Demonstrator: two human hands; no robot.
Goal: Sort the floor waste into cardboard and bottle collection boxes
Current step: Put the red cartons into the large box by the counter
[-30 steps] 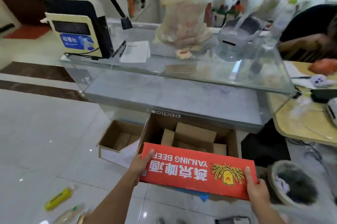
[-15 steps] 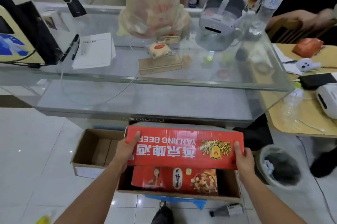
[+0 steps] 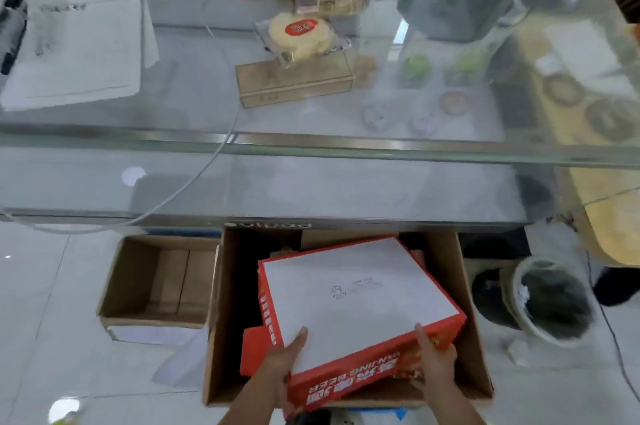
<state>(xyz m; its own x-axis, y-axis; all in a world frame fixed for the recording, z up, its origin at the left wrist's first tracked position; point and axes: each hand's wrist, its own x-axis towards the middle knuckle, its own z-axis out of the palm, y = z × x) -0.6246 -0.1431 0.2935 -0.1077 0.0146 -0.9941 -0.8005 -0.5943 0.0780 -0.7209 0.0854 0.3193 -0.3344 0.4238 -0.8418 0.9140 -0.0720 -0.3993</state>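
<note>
Inside the large cardboard box (image 3: 464,303) on the floor, just below the glass bench (image 3: 311,147), a red beer carton (image 3: 356,303) is going in, white face up and tilted, its near edge higher than the far one. The left hand (image 3: 282,360) grips the near left corner, thumb on the white face and fingers curled beneath; the right hand (image 3: 434,357) grips the near right edge, thumb on top and fingers wrapped round the red printed side. Other cardboard pieces lie under the carton, though most are hidden.

The step in hand looks like depositing cardboard waste into its collection box — the carton is within the walls but not yet lying flat. Next it likely needs lowering until it rests on the pile, then both hands letting go and drawing clear of the walls. A smaller open box (image 3: 138,286) sits just beside on the left — presumably for bottles — and a round bin (image 3: 550,300) stands to the right.
</note>
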